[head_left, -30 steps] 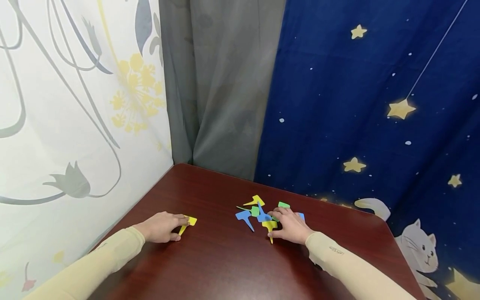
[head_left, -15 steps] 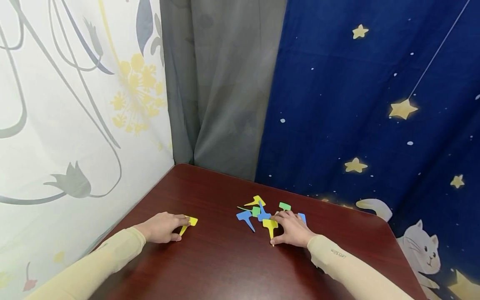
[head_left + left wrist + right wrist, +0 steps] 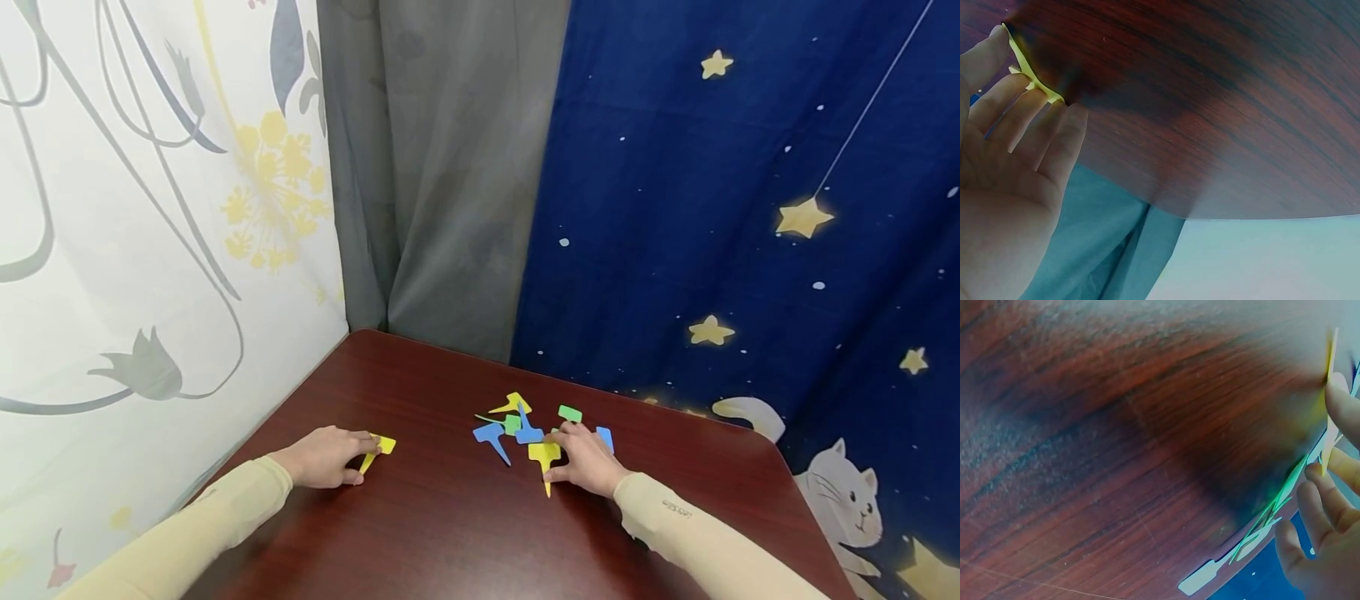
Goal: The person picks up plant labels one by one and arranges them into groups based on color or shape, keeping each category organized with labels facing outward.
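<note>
My left hand [image 3: 324, 457] pinches a yellow T-shaped plant label [image 3: 386, 444] at the left of the table; in the left wrist view this label [image 3: 1027, 70] is seen nearly edge-on between thumb and fingertips. Farther right, my right hand [image 3: 591, 460] holds a second yellow plant label [image 3: 545, 452], thumb at its stem and fingers at its head. The right wrist view has that label [image 3: 1330, 425] edge-on too. Around the right hand lie blue labels [image 3: 490, 432], green labels [image 3: 570, 412] and another yellow label [image 3: 516, 402]. Some are partly covered by the hand.
The dark red-brown table [image 3: 442, 533] has a rounded far-left corner. A white patterned curtain [image 3: 165, 292] borders its left side. Behind it hang a grey curtain [image 3: 457, 183] and a blue star-print curtain [image 3: 675, 167].
The yellow label in my right hand has shifted slightly toward me, and more of it shows below the blue label. The left hand keeps its place on its label.
</note>
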The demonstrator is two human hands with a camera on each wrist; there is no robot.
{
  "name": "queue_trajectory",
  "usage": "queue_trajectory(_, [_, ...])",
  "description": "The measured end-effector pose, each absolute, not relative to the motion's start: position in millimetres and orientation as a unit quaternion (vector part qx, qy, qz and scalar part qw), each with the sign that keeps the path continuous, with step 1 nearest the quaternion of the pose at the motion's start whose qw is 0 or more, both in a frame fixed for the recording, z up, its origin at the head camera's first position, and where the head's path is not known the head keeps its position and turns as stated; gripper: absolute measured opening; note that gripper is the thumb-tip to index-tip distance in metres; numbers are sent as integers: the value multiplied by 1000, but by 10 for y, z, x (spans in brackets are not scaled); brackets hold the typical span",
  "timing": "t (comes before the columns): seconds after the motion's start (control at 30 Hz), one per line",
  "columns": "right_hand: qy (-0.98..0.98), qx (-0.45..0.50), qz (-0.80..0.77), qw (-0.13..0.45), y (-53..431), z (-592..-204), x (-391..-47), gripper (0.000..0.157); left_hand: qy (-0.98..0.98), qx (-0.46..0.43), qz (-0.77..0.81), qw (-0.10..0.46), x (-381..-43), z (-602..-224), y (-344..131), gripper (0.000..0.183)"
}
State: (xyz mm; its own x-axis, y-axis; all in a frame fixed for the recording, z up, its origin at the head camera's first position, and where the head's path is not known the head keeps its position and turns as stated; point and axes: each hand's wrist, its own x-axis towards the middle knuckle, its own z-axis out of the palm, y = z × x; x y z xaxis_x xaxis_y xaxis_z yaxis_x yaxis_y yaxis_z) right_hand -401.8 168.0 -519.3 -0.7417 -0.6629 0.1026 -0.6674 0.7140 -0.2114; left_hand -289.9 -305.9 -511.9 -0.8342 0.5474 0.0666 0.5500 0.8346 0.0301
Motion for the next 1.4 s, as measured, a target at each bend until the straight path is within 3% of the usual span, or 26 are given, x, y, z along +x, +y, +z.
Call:
queue_trajectory(0.43, [-914, 352, 198, -34, 1706, -5170, -3950, 40, -957, -288, -25, 27, -2895, -5103, -3035, 47])
queue_trajectory(0.7, [-907, 386, 171, -4, 1772, -5192, -3961, 31, -955, -294, -27, 28, -2889, -5104, -3019, 47])
queue_trajectory(0.93, [-859, 501, 40, 94, 1842, -5166, -4029, 21, -959, -282, -21, 18, -2889, -5058, -3018, 49])
queue_trajectory(1.2, [-869, 472, 14, 145, 1816, -5105, -4015, 24, -962, -270, -36, 4, -2870, -5068, -3023, 51])
queue_trajectory(1.4, [-884, 442, 50, 143, 1668, -5085, -4009, 26, -961, -273, -40, -19, -2826, -5032, -3022, 51])
